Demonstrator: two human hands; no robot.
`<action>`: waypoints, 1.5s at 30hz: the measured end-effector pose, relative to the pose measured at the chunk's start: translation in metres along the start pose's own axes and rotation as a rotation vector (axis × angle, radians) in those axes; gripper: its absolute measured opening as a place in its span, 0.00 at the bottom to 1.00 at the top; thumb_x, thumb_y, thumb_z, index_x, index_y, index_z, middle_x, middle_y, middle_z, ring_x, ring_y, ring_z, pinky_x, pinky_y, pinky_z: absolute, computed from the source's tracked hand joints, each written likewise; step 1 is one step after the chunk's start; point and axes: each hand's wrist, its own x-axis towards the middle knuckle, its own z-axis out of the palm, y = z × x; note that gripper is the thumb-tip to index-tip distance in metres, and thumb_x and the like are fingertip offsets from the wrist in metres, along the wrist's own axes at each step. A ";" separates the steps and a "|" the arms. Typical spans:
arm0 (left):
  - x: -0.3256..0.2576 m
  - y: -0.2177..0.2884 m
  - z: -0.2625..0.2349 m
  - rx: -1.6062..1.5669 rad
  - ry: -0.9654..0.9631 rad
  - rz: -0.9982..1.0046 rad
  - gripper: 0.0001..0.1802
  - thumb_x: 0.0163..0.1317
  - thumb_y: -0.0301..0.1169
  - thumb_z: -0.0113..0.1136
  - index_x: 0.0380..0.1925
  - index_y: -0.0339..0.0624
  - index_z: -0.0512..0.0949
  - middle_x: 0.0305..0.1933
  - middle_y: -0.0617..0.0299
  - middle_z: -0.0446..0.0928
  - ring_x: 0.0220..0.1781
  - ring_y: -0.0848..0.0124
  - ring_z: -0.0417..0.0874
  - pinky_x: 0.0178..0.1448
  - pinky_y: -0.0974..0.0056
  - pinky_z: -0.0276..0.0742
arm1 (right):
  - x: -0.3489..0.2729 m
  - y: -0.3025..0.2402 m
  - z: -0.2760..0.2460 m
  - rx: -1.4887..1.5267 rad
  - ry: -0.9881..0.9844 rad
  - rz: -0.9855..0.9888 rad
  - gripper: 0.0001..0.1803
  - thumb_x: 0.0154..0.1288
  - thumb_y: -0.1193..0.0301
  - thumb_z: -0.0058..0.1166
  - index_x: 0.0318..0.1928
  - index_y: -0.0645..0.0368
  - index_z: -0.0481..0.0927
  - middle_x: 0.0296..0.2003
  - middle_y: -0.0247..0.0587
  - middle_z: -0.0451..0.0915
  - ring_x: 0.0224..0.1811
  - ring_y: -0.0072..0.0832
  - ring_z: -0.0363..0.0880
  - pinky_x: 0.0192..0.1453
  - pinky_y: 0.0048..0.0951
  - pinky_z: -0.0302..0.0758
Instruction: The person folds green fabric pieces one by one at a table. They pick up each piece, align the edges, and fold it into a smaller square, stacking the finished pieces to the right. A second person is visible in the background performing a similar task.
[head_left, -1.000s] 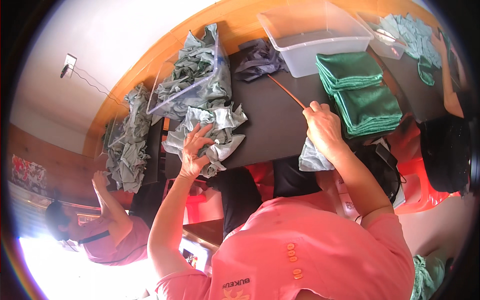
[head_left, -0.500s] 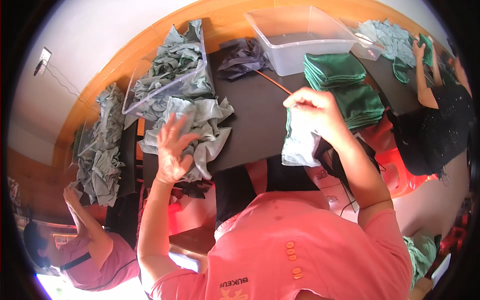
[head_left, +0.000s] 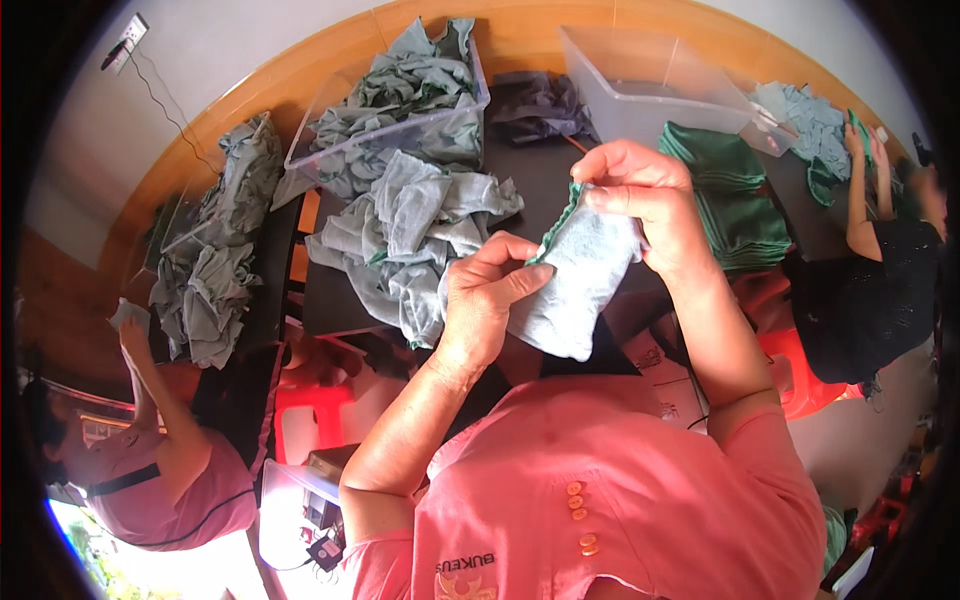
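A pale grey-green cloth (head_left: 580, 275) with a dark green stitched edge hangs between my hands, above the table's front edge. My left hand (head_left: 487, 295) pinches that edge at its lower left part, thumb on top. Higher up, my right hand (head_left: 645, 205) grips the upper corner between thumb and fingers. Just beyond my left hand lies a loose heap of grey-green cloths (head_left: 410, 225) on the dark table. Past my right hand stands a neat stack of folded green cloths (head_left: 735, 220).
A clear bin full of crumpled cloths (head_left: 400, 130) stands behind the heap. Beside it are a dark plastic bag (head_left: 540, 105) and a clear plastic bin (head_left: 650, 90). Co-workers handle cloths at far left (head_left: 165, 450) and far right (head_left: 860, 280). Red stools (head_left: 318, 405) stand below.
My left hand has moved right from the heap and taken hold of the cloth's edge. The cloth, bunched in my right hand before, now hangs stretched between both hands.
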 end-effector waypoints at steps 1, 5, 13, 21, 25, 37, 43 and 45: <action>-0.003 0.006 0.004 0.005 0.032 -0.019 0.12 0.58 0.21 0.66 0.42 0.37 0.79 0.39 0.64 0.81 0.41 0.77 0.79 0.49 0.70 0.74 | 0.002 0.006 -0.002 0.014 -0.012 0.001 0.11 0.57 0.83 0.56 0.42 0.65 0.81 0.34 0.36 0.82 0.36 0.19 0.79 0.42 0.20 0.74; 0.008 0.001 -0.002 0.246 0.270 0.009 0.06 0.59 0.21 0.64 0.36 0.34 0.81 0.34 0.65 0.80 0.33 0.79 0.77 0.42 0.74 0.72 | 0.017 0.045 -0.005 -0.295 0.081 -0.199 0.10 0.58 0.83 0.55 0.42 0.64 0.81 0.35 0.34 0.82 0.35 0.19 0.78 0.39 0.22 0.74; 0.007 -0.009 -0.006 0.237 0.275 -0.131 0.12 0.66 0.28 0.56 0.44 0.32 0.82 0.39 0.62 0.81 0.41 0.78 0.77 0.48 0.73 0.70 | -0.044 0.081 0.013 -0.510 0.036 0.117 0.07 0.59 0.72 0.58 0.34 0.63 0.81 0.26 0.45 0.81 0.29 0.31 0.81 0.33 0.30 0.74; -0.003 -0.015 0.015 0.313 0.208 -0.137 0.18 0.62 0.24 0.60 0.52 0.31 0.77 0.46 0.57 0.80 0.48 0.72 0.80 0.54 0.69 0.74 | -0.041 0.080 0.003 -0.094 0.070 0.318 0.07 0.64 0.71 0.54 0.33 0.61 0.81 0.23 0.31 0.78 0.23 0.17 0.74 0.27 0.18 0.64; -0.006 -0.029 0.013 0.366 0.209 -0.037 0.17 0.57 0.21 0.63 0.48 0.31 0.78 0.42 0.59 0.80 0.45 0.75 0.78 0.50 0.70 0.74 | -0.044 0.083 0.006 0.007 0.132 0.316 0.07 0.63 0.73 0.54 0.31 0.65 0.80 0.24 0.34 0.77 0.25 0.19 0.73 0.28 0.21 0.68; -0.012 -0.037 0.018 0.350 0.227 0.098 0.11 0.51 0.16 0.68 0.24 0.40 0.75 0.25 0.71 0.74 0.28 0.84 0.70 0.34 0.76 0.66 | -0.054 0.092 0.010 0.020 0.149 0.214 0.05 0.63 0.73 0.52 0.31 0.61 0.77 0.25 0.29 0.76 0.26 0.15 0.71 0.28 0.18 0.63; -0.009 -0.044 0.008 0.104 0.082 0.089 0.11 0.51 0.15 0.67 0.26 0.41 0.75 0.33 0.69 0.76 0.36 0.80 0.73 0.42 0.74 0.68 | -0.058 0.092 0.009 -0.021 0.127 0.218 0.05 0.64 0.74 0.52 0.32 0.62 0.77 0.25 0.28 0.75 0.26 0.14 0.70 0.29 0.17 0.62; -0.010 -0.039 0.014 0.037 0.099 0.018 0.08 0.53 0.17 0.66 0.27 0.40 0.76 0.32 0.69 0.75 0.35 0.81 0.72 0.42 0.75 0.67 | -0.059 0.090 0.008 -0.024 0.116 0.236 0.05 0.64 0.74 0.53 0.32 0.62 0.77 0.25 0.28 0.75 0.27 0.13 0.70 0.29 0.18 0.62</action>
